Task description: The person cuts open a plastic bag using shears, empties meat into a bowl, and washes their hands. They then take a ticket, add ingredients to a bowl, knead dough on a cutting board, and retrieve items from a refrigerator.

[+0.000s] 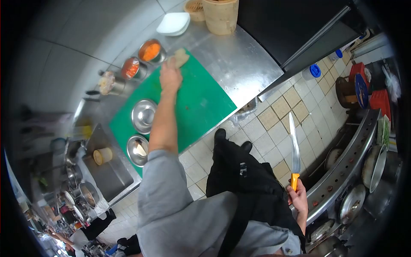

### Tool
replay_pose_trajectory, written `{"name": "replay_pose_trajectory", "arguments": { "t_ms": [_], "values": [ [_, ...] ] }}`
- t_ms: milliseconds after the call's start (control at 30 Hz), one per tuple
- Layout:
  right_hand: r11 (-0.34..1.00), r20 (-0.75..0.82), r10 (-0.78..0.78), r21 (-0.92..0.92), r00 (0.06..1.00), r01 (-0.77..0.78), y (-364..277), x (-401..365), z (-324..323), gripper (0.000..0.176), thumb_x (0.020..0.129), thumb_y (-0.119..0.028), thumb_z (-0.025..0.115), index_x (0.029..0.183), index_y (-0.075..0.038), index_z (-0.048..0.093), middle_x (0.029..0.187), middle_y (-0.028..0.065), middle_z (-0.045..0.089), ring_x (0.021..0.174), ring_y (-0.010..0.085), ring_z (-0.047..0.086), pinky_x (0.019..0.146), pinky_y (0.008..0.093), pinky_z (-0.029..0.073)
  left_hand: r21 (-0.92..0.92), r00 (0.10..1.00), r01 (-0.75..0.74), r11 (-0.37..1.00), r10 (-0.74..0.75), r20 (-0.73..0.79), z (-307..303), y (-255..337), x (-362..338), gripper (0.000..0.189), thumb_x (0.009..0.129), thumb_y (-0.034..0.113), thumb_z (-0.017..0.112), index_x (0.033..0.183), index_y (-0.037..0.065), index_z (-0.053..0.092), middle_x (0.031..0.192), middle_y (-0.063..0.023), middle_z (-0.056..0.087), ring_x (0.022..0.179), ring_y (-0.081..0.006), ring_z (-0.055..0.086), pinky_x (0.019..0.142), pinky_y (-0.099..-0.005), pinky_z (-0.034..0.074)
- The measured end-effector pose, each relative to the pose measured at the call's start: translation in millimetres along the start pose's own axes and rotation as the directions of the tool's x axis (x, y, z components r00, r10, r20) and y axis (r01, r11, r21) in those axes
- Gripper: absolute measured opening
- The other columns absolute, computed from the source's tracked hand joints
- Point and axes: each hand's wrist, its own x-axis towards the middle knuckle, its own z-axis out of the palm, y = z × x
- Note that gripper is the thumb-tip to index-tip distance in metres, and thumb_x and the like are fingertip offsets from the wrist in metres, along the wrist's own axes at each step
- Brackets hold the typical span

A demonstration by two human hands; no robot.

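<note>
Nearest, at the person's side, the right hand point(298, 198) is closed around the orange handle of a long steel knife point(294, 145). Its blade is pointed away from the body over the tiled floor, well apart from the work. Further out, a round steel bowl point(144, 115) and a second bowl point(138, 150) with pale pieces are set on the left part of a green plastic cutting board point(201, 103), which lies on a steel counter point(239, 60). At the board's far corner the left hand point(170, 77) is laid on a pale beige lump point(181, 55); whether it is gripped or only pressed cannot be told. The lump is judged to be being positioned, with cutting not yet begun. A cut would call for the knife to be brought across, clear of the left fingers. Just beyond, a steel pot of orange contents point(151, 51) is seen.
</note>
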Motion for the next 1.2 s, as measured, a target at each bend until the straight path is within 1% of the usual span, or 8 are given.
{"name": "replay_pose_trajectory", "arguments": {
  "t_ms": [200, 367, 467, 733, 900, 967, 1100, 1200],
  "values": [
    [0.999, -0.134, 0.027, 0.038, 0.991, -0.022, 16.2, -9.1, -1.3, 0.025, 0.097, -0.011, 0.061, 0.118, -0.002, 0.052, 0.067, -0.0002, 0.053, 0.041, 0.0077, 0.047, 0.039, 0.0227, 0.039, -0.298, 0.951, -0.305, 0.905, 0.270, -0.152, 26.6, 3.3, -47.9, 0.039, 0.081, -0.004, 0.057, 0.116, 0.009, 0.069, 0.116, -0.0213, 0.063, 0.106, -0.0410, 0.062, 0.094, -0.0466, 0.052],
    [0.972, -0.116, -0.051, 0.222, 0.992, 0.076, 18.9, 4.2, 0.5, 0.025, 0.098, -0.011, 0.060, 0.120, -0.003, 0.053, 0.066, 0.0000, 0.052, 0.040, 0.0078, 0.046, 0.038, 0.0224, 0.038, -0.708, 0.864, -0.325, 0.628, 0.502, 0.049, 19.7, 148.5, -207.6, 0.045, 0.079, -0.011, 0.051, 0.112, 0.010, 0.073, 0.124, -0.0161, 0.061, 0.115, -0.0365, 0.059, 0.103, -0.0435, 0.048],
    [0.983, -0.070, -0.086, 0.157, 0.994, 0.097, 0.6, 8.7, -2.3, 0.027, 0.098, -0.010, 0.058, 0.123, -0.003, 0.052, 0.065, -0.0002, 0.051, 0.041, 0.0074, 0.046, 0.038, 0.0224, 0.039, -0.824, 0.893, -0.092, 0.559, 0.412, 0.180, -7.5, 176.2, -231.0, 0.047, 0.079, -0.010, 0.051, 0.115, 0.009, 0.072, 0.124, -0.0165, 0.061, 0.115, -0.0358, 0.059, 0.103, -0.0441, 0.048],
    [0.992, -0.013, -0.124, 0.019, 0.992, 0.124, -25.3, 27.6, 0.7, 0.030, 0.099, -0.011, 0.059, 0.125, 0.000, 0.050, 0.063, -0.0005, 0.050, 0.040, 0.0079, 0.045, 0.039, 0.0228, 0.039, -0.478, 0.929, -0.121, 0.870, -0.071, -0.364, -58.3, 33.4, -109.6, 0.044, 0.082, -0.009, 0.054, 0.122, 0.005, 0.067, 0.120, -0.0193, 0.065, 0.112, -0.0387, 0.058, 0.100, -0.0464, 0.049],
    [0.985, 0.041, -0.155, -0.069, 0.987, 0.157, -56.3, 44.6, 25.1, 0.032, 0.099, -0.013, 0.062, 0.126, 0.000, 0.050, 0.064, -0.0011, 0.050, 0.041, 0.0083, 0.047, 0.039, 0.0240, 0.039, -0.429, 0.901, 0.006, 0.903, -0.191, -0.390, 14.9, -2.3, -48.2, 0.038, 0.084, -0.006, 0.056, 0.116, 0.005, 0.071, 0.119, -0.0195, 0.068, 0.110, -0.0400, 0.060, 0.099, -0.0461, 0.049],
    [0.982, 0.068, -0.177, -0.056, 0.982, 0.181, -74.8, 57.0, 41.2, 0.032, 0.099, -0.013, 0.061, 0.126, 0.000, 0.050, 0.064, -0.0009, 0.050, 0.041, 0.0084, 0.047, 0.039, 0.0241, 0.039, -0.420, 0.912, -0.336, 0.843, 0.180, -0.368, 19.8, 35.7, -50.6, 0.037, 0.081, -0.009, 0.055, 0.108, 0.008, 0.074, 0.109, -0.0177, 0.070, 0.109, -0.0376, 0.064, 0.102, -0.0426, 0.050],
    [0.954, 0.185, -0.260, -0.100, 0.948, 0.282, -132.7, 84.0, 90.4, 0.032, 0.100, -0.013, 0.060, 0.127, 0.000, 0.050, 0.064, -0.0010, 0.050, 0.042, 0.0082, 0.048, 0.040, 0.0241, 0.040, -0.816, 0.880, -0.090, 0.571, 0.430, 0.203, -9.1, 128.5, -121.6, 0.040, 0.080, -0.006, 0.061, 0.115, 0.009, 0.073, 0.111, -0.0158, 0.072, 0.110, -0.0323, 0.067, 0.097, -0.0393, 0.052],
    [0.905, 0.338, -0.304, -0.190, 0.890, 0.381, -170.6, 120.3, 125.8, 0.031, 0.100, -0.014, 0.060, 0.126, 0.000, 0.049, 0.067, 0.0001, 0.051, 0.043, 0.0081, 0.049, 0.040, 0.0240, 0.040, -0.820, 0.967, -0.065, 0.568, 0.240, 0.090, -25.8, 97.2, -151.2, 0.044, 0.083, -0.003, 0.062, 0.125, 0.007, 0.065, 0.131, -0.0198, 0.061, 0.116, -0.0379, 0.062, 0.097, -0.0425, 0.052]
  ]
}}
